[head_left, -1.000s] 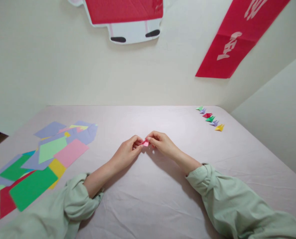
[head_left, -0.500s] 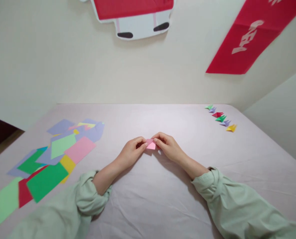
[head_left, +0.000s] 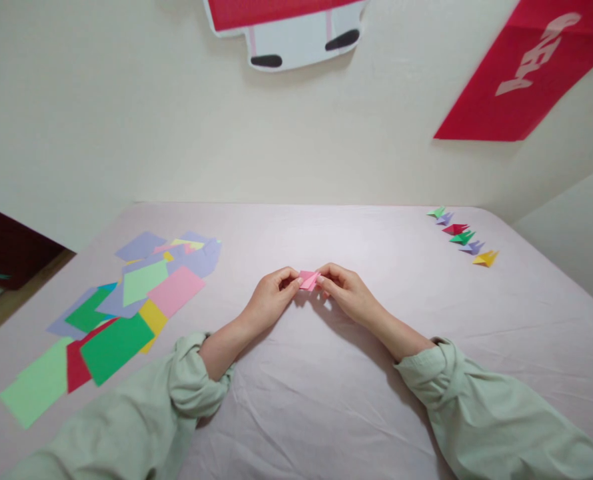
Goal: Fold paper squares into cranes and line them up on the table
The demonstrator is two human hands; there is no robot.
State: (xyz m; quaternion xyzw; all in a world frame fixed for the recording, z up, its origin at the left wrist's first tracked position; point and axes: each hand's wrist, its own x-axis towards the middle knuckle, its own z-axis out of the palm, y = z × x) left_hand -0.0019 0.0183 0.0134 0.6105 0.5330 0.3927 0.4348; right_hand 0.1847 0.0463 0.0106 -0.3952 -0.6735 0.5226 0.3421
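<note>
A small folded piece of pink paper [head_left: 307,281] is held between my two hands, over the middle of the table. My left hand [head_left: 275,291] pinches its left edge between thumb and fingers. On the other side, my right hand [head_left: 347,291] grips the right end, where a narrow pointed flap shows. The fingertips cover both ends of the paper. To the far right, several small folded paper figures in green, purple, red and yellow stand in a slanting row, the yellow figure [head_left: 485,259] being nearest.
Loose coloured sheets lie overlapping on the left, among them a pink sheet [head_left: 176,291], a dark green sheet [head_left: 117,349] and a light green sheet [head_left: 35,385]. A pale cloth [head_left: 296,400] covers the table, which meets the wall [head_left: 286,147] at the back.
The pink paper showed a flat face before; now a narrow flap stands out at its right end. Both hands keep their hold. The whole view has shifted slightly.
</note>
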